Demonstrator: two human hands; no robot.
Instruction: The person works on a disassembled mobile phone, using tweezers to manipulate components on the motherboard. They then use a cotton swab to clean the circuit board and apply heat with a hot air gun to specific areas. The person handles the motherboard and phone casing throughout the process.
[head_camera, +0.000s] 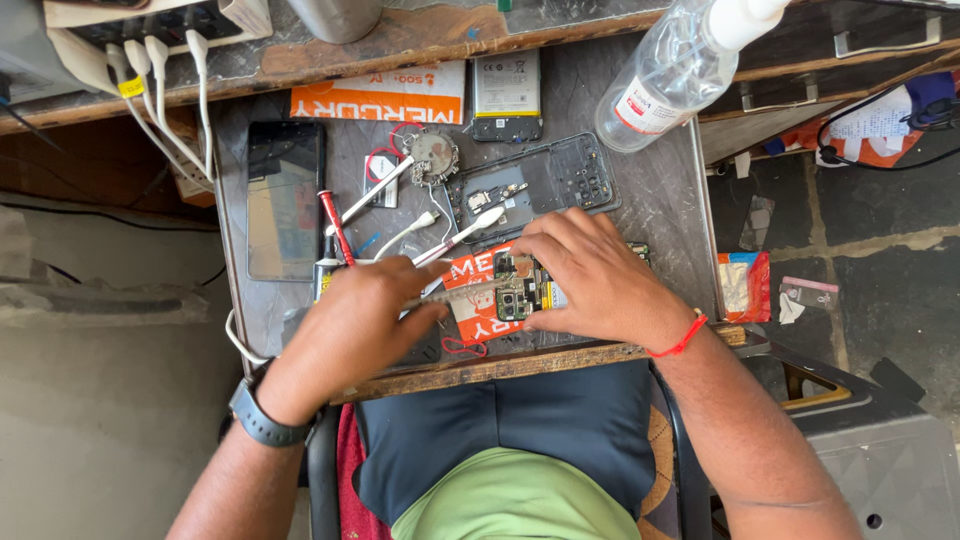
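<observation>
My right hand presses down on a green phone circuit board that lies on an orange and white packet. My left hand grips a thin metal tool whose tip reaches the board. A black watch is on my left wrist, a red thread on my right. Beyond the board lies an opened dark phone frame.
A phone with a dark screen lies at the left of the small metal worktable. A red-handled screwdriver, white-handled tools, a battery, a clear bottle and white charger cables surround the work spot.
</observation>
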